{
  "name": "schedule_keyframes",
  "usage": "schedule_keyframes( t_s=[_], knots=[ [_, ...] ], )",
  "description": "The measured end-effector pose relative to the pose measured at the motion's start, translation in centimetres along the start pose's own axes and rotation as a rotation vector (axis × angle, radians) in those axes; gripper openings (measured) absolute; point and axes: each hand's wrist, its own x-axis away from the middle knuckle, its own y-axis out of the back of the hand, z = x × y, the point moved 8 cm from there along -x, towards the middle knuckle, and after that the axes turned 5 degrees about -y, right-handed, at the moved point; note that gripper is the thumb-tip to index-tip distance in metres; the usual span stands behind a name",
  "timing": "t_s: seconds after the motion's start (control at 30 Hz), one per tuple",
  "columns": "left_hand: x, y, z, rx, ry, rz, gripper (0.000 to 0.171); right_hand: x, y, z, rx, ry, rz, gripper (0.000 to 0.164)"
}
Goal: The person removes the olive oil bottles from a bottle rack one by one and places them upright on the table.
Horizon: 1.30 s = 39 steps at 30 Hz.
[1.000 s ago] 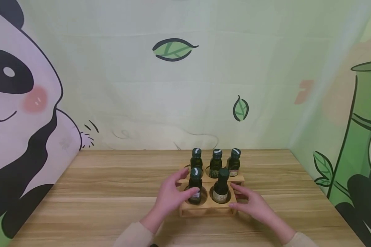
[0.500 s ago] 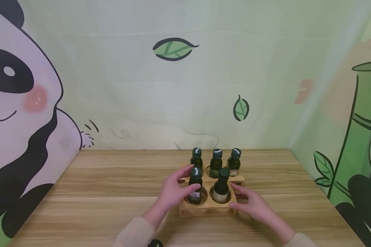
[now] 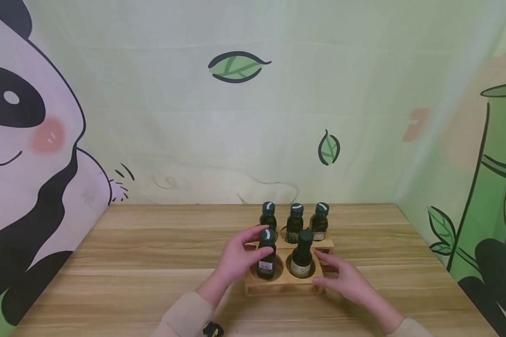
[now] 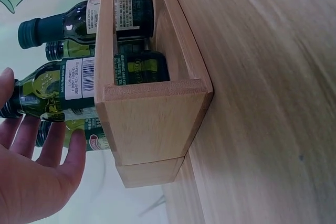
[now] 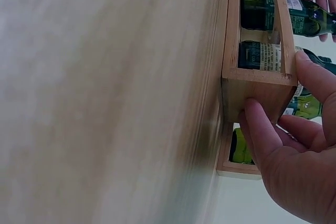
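A two-tier wooden bottle rack (image 3: 283, 289) holds several small dark-green glass bottles, each upright in a round hole. At the front left bottle (image 3: 266, 269), my left hand (image 3: 233, 257) has its thumb against the neck and its fingers round the far side; in the left wrist view the other fingers spread behind it. This bottle's barcode label (image 4: 80, 78) faces outward. My right hand (image 3: 346, 279) grips the rack's right end, thumb on the top edge and fingers on the end panel (image 5: 252, 94). The front right bottle (image 3: 301, 264) stands beside it, cream-labelled.
On the back tier stand a left bottle (image 3: 268, 214), a middle bottle (image 3: 294, 225) and a right bottle (image 3: 319, 223). The wood-grain table (image 3: 160, 243) ends at a printed cloth backdrop (image 3: 173, 117). A small dark object (image 3: 212, 329) shows by the left sleeve.
My left hand has shifted slightly up and right along the front left bottle, its thumb rising off the label. The rack and right hand stay put.
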Motion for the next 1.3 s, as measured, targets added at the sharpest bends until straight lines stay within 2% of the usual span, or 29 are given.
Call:
schedule_keyframes(
  t_s=[0.27, 0.53, 0.97, 1.3],
  knots=[
    [-0.10, 0.05, 0.33, 0.030, 0.007, 0.002, 0.044, 0.14, -0.09, 0.16, -0.005, 0.013, 0.007, 0.074],
    [-0.24, 0.08, 0.09, 0.049, -0.035, -0.016, 0.042, 0.02, -0.07, 0.05, -0.012, 0.011, 0.012, 0.074],
    [-0.15, 0.15, 0.09, 0.056, -0.050, -0.050, 0.041, 0.05, -0.10, 0.01, -0.033, 0.013, 0.019, 0.075],
    [-0.01, 0.38, -0.13, 0.050, -0.022, -0.078, 0.041, 0.03, -0.05, 0.02, -0.011, 0.015, 0.011, 0.074]
  ],
)
